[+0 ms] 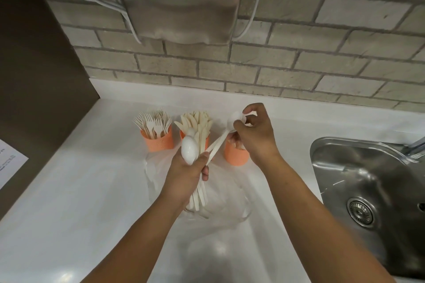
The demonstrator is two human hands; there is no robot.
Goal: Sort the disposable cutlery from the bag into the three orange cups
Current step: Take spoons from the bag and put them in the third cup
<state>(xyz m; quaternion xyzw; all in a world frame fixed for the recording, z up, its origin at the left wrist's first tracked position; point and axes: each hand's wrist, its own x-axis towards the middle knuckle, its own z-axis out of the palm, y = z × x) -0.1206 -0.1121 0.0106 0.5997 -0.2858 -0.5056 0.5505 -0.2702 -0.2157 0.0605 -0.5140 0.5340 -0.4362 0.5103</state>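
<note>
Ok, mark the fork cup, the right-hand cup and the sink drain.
fork cup (158, 143): head view, orange wall.
right-hand cup (236, 156): head view, front wall.
sink drain (360, 212): head view, strainer centre.

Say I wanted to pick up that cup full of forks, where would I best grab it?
I'd take the fork cup by its orange wall below the rim, coming from the left or front. The forks fan out above the rim, and the knife cup stands close on its right.

A kitchen, maybe a shared one: steel sink (340, 174) in a white desk (80, 190), brick wall (299, 64) with a shiny metal box (179, 0) on it.
</note>
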